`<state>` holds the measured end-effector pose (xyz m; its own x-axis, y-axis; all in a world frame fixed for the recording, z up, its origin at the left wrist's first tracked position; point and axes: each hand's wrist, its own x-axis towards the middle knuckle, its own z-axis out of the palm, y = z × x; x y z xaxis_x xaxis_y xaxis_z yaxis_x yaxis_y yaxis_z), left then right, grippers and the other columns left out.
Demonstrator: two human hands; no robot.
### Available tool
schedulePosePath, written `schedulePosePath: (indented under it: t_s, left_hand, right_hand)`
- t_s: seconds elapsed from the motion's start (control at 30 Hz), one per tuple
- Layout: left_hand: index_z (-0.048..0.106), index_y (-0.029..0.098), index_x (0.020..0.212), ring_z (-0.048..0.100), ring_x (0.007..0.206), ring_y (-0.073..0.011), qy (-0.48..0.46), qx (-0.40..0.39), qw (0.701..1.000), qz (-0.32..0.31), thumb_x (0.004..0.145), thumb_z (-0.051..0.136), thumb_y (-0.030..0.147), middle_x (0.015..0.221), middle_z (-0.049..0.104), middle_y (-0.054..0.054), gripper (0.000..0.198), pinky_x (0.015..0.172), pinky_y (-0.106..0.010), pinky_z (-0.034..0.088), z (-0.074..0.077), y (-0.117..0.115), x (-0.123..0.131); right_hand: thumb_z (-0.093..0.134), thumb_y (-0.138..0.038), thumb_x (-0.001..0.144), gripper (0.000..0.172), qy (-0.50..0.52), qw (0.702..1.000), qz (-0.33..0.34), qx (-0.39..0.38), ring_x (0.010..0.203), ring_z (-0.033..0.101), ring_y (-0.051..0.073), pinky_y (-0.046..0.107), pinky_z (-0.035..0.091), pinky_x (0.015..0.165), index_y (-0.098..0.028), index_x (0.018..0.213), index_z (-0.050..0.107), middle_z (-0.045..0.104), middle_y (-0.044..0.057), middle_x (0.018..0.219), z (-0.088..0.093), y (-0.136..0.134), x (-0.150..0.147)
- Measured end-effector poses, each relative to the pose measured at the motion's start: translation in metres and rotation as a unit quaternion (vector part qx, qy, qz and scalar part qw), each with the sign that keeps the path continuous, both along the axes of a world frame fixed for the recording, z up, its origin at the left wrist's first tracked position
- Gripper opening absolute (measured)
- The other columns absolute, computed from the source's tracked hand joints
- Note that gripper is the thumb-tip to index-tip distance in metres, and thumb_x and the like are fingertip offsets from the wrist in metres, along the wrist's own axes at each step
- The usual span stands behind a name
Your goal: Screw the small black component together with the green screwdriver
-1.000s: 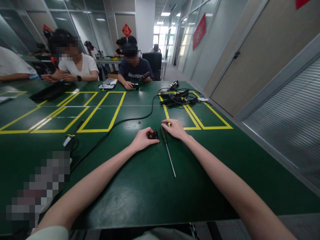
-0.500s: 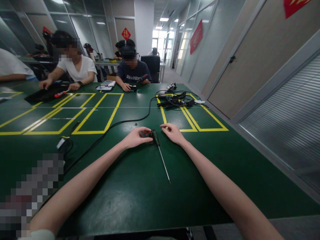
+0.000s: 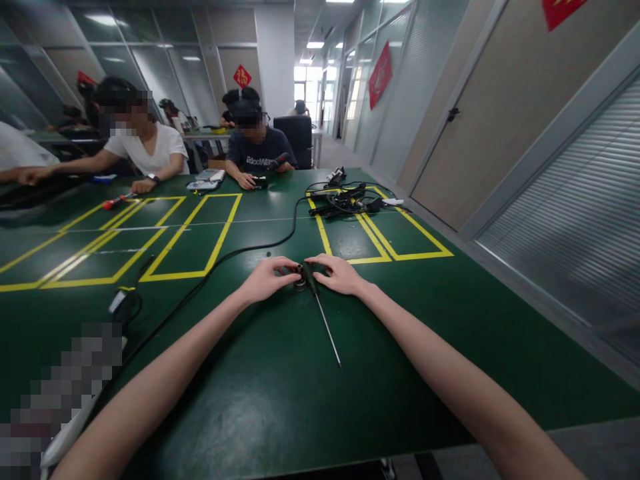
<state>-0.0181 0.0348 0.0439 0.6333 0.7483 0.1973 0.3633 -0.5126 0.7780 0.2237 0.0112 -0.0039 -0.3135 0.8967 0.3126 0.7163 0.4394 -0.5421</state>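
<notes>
My left hand (image 3: pixel 265 279) is closed with thumb and fingers around a small dark round part (image 3: pixel 300 285); its exact kind is too small to tell. Just to the right lies a screwdriver (image 3: pixel 327 327) with a dark handle and a long thin metal shaft, its tip pointing toward the table's near edge. My right hand (image 3: pixel 340 275) has its fingertips curled over the handle end, the thumb alongside. Both hands meet close together at the handle and the round part, over the green table (image 3: pixel 280 387).
Tangled black cables and parts (image 3: pixel 345 200) lie at the back right. A black cable (image 3: pixel 235 253) crosses the table leftward, near a small connector (image 3: pixel 123 300). Yellow tape frames (image 3: pixel 175 275) mark the surface. Co-workers (image 3: pixel 260 143) sit opposite, near a red screwdriver (image 3: pixel 115 202).
My right hand has moved left onto the screwdriver handle. My left hand stays at the round part. Across the table, a co-worker's arm and a black tray have shifted left.
</notes>
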Motion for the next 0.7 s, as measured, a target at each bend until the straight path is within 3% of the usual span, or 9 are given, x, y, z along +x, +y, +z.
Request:
schedulePosePath:
  t_s: [0.07, 0.17, 0.23, 0.37, 0.7]
  left_hand:
    - [0.081, 0.019, 0.104, 0.071, 0.09, -0.0216, 0.0, 0.006, 1.0, 0.001, 0.085, 0.07, 0.037, 0.106, 0.079, -0.008, 0.028, 0.09, -0.035, 0.057, 0.003, -0.001, 0.001]
    - [0.08, 0.019, 0.105, 0.071, 0.094, -0.0223, -0.002, 0.02, 1.0, 0.004, 0.085, 0.071, 0.037, 0.106, 0.079, -0.008, 0.029, 0.091, -0.036, 0.057, 0.007, -0.003, 0.003]
    - [0.081, 0.02, 0.105, 0.071, 0.095, -0.0227, -0.002, 0.028, 1.0, 0.008, 0.085, 0.071, 0.038, 0.106, 0.079, -0.008, 0.029, 0.091, -0.036, 0.057, 0.01, -0.004, 0.005]
    - [0.081, 0.021, 0.104, 0.07, 0.095, -0.0235, 0.003, 0.029, 0.999, 0.014, 0.084, 0.071, 0.039, 0.106, 0.078, -0.008, 0.029, 0.092, -0.036, 0.057, 0.016, -0.007, 0.006]
    - [0.08, 0.017, 0.107, 0.071, 0.095, -0.0241, -0.009, 0.045, 0.998, 0.04, 0.084, 0.071, 0.045, 0.108, 0.079, -0.01, 0.037, 0.091, -0.038, 0.058, 0.045, 0.002, -0.012]
  right_hand:
    - [0.06, -0.032, 0.091, 0.042, -0.001, 1.0, -0.014, 0.003, 0.083, 0.065, 0.014, 0.033, 0.055, 0.083, -0.024, 0.132, 0.066, 0.071, 0.006, 0.122, 0.0, -0.001, -0.001]
    - [0.063, -0.033, 0.09, 0.052, -0.005, 1.0, -0.016, 0.01, 0.112, 0.066, 0.021, 0.037, 0.055, 0.095, -0.026, 0.142, 0.059, 0.063, 0.008, 0.141, -0.001, -0.004, -0.004]
    - [0.064, -0.03, 0.09, 0.049, -0.011, 1.0, -0.005, 0.007, 0.122, 0.064, 0.022, 0.039, 0.055, 0.1, -0.027, 0.139, 0.062, 0.059, 0.008, 0.146, -0.002, -0.004, -0.007]
    - [0.065, -0.031, 0.094, 0.028, -0.022, 1.0, 0.006, -0.003, 0.113, 0.066, 0.019, 0.041, 0.057, 0.099, -0.019, 0.119, 0.069, 0.063, 0.009, 0.139, -0.004, -0.001, -0.009]
    - [0.065, -0.035, 0.096, 0.026, -0.03, 1.0, 0.009, -0.004, 0.114, 0.065, 0.018, 0.043, 0.058, 0.101, -0.016, 0.113, 0.068, 0.063, 0.009, 0.138, -0.002, -0.003, -0.01]
